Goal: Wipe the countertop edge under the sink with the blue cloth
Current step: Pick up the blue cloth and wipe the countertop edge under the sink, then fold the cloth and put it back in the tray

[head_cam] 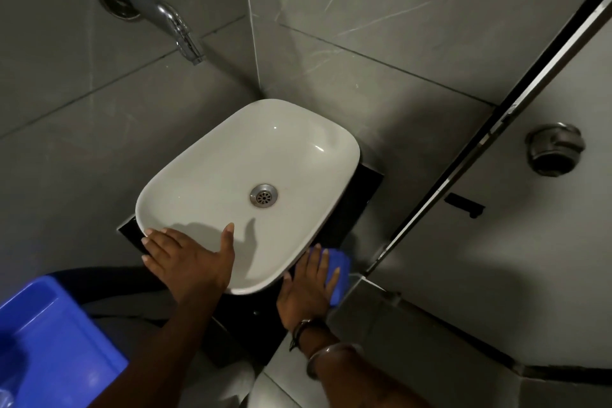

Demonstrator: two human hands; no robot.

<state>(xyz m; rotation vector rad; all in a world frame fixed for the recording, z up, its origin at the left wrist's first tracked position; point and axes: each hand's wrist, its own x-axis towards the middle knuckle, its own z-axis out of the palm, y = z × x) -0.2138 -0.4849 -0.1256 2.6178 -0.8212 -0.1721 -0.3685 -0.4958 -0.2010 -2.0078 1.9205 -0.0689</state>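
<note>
A white basin [231, 156] sits on a black countertop [361, 195] in a tiled corner. My left hand [188, 258] lies flat on the basin's near rim, fingers spread, thumb reaching into the bowl. My right hand [311, 281] presses the blue cloth [339, 272] flat against the countertop's edge, just under the basin's near right corner. Most of the cloth is hidden under my fingers. A dark band and a metal bangle circle that wrist.
A chrome spout [172, 23] juts from the grey tiled wall above the basin. A blue plastic bin [49, 341] stands at the lower left. A glass partition with a metal frame [496, 129] and a round knob [553, 149] closes the right side.
</note>
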